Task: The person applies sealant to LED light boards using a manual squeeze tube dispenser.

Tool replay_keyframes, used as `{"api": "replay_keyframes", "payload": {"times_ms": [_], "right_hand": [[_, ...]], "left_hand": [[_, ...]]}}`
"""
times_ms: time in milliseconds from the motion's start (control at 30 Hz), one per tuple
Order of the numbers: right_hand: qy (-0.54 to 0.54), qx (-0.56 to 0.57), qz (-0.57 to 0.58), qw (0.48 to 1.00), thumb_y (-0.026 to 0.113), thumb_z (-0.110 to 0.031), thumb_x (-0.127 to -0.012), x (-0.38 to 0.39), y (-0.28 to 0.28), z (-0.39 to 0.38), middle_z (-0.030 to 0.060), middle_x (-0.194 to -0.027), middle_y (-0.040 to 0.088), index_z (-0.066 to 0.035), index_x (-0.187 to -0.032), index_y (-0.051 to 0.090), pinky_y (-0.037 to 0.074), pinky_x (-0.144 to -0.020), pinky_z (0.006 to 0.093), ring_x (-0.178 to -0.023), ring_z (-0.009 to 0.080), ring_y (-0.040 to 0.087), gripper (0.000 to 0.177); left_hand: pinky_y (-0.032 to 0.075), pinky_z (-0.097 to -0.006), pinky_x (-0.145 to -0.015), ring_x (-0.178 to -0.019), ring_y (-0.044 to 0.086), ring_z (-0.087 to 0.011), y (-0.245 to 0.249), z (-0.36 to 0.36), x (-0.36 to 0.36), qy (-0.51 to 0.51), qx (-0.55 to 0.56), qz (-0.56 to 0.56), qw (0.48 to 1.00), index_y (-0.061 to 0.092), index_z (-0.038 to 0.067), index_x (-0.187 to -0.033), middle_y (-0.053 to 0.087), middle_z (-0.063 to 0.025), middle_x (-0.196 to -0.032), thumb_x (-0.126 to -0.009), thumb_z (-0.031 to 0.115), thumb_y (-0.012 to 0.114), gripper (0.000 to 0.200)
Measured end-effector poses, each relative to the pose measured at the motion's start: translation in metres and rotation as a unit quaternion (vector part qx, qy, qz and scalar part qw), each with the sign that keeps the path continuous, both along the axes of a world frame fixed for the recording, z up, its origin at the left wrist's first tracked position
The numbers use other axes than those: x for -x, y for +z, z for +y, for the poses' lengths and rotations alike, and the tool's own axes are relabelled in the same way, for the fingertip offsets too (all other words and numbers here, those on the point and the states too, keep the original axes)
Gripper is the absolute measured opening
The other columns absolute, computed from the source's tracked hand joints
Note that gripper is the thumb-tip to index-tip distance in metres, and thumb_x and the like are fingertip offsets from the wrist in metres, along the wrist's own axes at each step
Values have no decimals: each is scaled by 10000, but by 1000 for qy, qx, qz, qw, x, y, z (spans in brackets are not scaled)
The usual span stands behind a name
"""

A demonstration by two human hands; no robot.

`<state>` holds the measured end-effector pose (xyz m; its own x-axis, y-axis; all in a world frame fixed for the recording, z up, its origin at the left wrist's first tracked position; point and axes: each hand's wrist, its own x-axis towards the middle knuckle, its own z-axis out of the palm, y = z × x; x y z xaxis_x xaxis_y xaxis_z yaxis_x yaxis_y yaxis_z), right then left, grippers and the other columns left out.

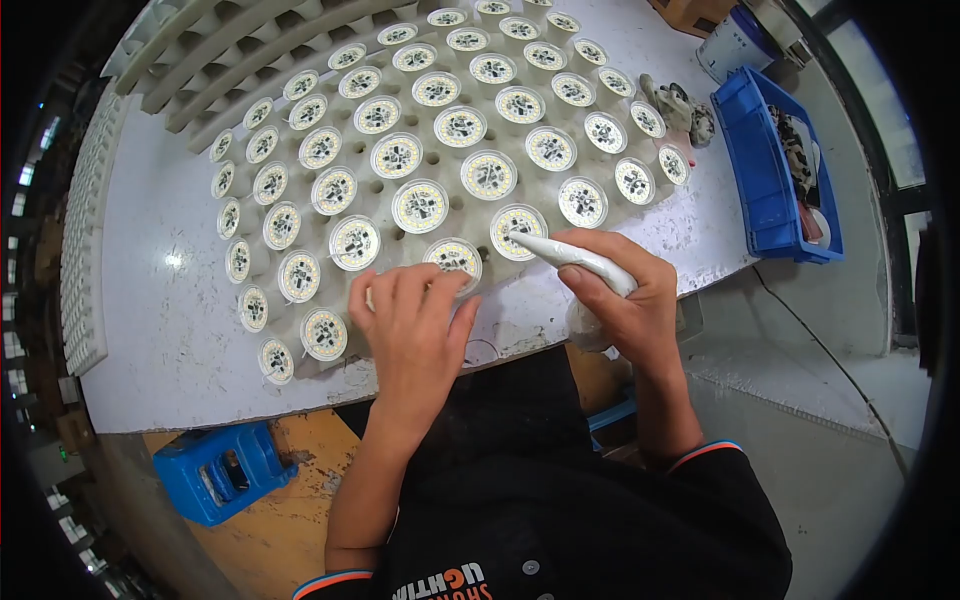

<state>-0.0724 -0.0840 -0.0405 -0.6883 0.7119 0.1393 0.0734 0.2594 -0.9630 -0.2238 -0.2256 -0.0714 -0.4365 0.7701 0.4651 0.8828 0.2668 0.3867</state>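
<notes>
A white foam tray (480, 305) on the table holds several round LED lamp modules with yellow chip rings. My left hand (410, 320) lies flat on the tray's near edge, fingertips touching one module (455, 255) in the front row. My right hand (625, 285) grips a white paste bag (570, 252) like a piping bag. Its pointed tip rests at the edge of the neighbouring module (518, 224).
A blue plastic bin (765, 190) with small items stands at the right of the table, work gloves (680, 108) beside it. Stacked white foam trays (200, 50) lie at the back left. A blue box (220, 470) sits on the floor below.
</notes>
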Motion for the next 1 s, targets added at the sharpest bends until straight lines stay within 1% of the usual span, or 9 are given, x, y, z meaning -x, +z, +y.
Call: {"api": "replay_keyframes", "payload": {"times_ms": [67, 233, 400, 433, 533, 567, 667, 867, 1000], "right_hand": [[2, 0, 0, 1000, 713, -69, -850, 1, 0, 0, 76, -1001, 711, -22, -1104, 691, 503, -769, 257, -870, 105, 642, 259], [6, -25, -21, 999, 724, -82, -843, -1, 0, 4, 82, -991, 714, -25, -1108, 691, 514, -753, 268, -856, 118, 655, 273], [25, -75, -23, 997, 747, -99, -820, -2, 4, 9, 95, -991, 720, -47, -1093, 700, 531, -730, 288, -832, 169, 688, 282], [32, -88, -22, 995, 752, -99, -814, -3, 4, 10, 97, -993, 721, -52, -1089, 702, 534, -727, 291, -830, 180, 693, 284], [50, -123, -27, 991, 764, -86, -796, -5, 4, 14, 100, -994, 721, -64, -1082, 705, 539, -721, 300, -835, 198, 702, 294], [52, -128, -32, 990, 765, -81, -793, -5, 3, 14, 101, -991, 721, -64, -1083, 705, 540, -721, 302, -838, 203, 703, 296], [56, -148, -41, 987, 766, -69, -789, -3, 2, 14, 106, -982, 719, -69, -1086, 704, 545, -721, 310, -845, 219, 706, 303], [98, -195, -61, 974, 772, -69, -773, 3, 1, 20, 105, -940, 709, -89, -1089, 697, 543, -694, 326, -815, 248, 697, 325], [130, -249, -88, 956, 778, -58, -758, 10, -1, 22, 87, -865, 704, -95, -1088, 702, 527, -638, 325, -731, 230, 677, 341]], "left_hand": [[310, -459, -1003, -961, 547, -215, -14, 1, 0, -27, -2, 15, 1000, 660, 132, -892, 602, -10, -917, -685, 131, 801, 251], [301, -471, -1021, -948, 554, -208, -17, -5, -6, -17, -13, -6, 1000, 663, 131, -871, 604, -5, -903, -702, 121, 790, 211], [301, -475, -1017, -950, 545, -219, -12, -3, -5, 0, -13, -10, 1000, 652, 124, -835, 597, -16, -904, -706, 147, 795, 194], [305, -464, -995, -993, 518, -241, -11, -4, -3, 2, 7, -6, 1000, 636, 124, -889, 588, -25, -965, -670, 188, 826, 297], [307, -449, -972, -1039, 485, -266, -8, 4, -3, 72, 21, 5, 997, 606, 123, -984, 573, -43, -1032, -621, 230, 858, 455], [295, -445, -972, -1074, 460, -282, -11, 4, -1, 84, 28, 2, 996, 579, 122, -1082, 557, -57, -1076, -587, 274, 877, 598], [278, -487, -1009, -1059, 487, -252, -4, 8, 3, 108, 44, 4, 993, 587, 113, -1080, 566, -56, -1070, -596, 315, 877, 599], [250, -505, -1058, -1066, 506, -242, 0, 6, 14, 66, 83, 18, 994, 590, 97, -1111, 593, -33, -1049, -618, 295, 862, 596], [237, -500, -1077, -1100, 509, -243, 4, 5, 23, -21, 86, -30, 996, 585, 93, -1175, 602, -46, -1134, -686, 214, 814, 553]]}}
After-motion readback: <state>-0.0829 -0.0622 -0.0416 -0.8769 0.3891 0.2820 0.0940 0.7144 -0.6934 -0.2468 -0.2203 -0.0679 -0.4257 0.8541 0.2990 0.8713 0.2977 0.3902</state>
